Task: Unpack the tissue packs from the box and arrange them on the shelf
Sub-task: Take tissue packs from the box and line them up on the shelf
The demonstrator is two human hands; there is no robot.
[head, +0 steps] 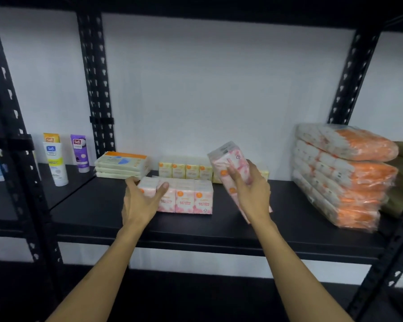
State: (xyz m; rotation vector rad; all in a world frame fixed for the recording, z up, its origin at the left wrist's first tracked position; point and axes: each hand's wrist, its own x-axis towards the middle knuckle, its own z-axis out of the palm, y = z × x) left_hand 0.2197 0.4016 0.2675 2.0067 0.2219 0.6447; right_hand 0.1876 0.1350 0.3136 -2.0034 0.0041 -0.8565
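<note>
Gripping the end of a pink tissue pack (186, 196) standing on the black shelf (102, 205), left hand (140, 201), right hand (251, 189) clasping a second pink pack (228, 163), tilted, just beside it.
</note>
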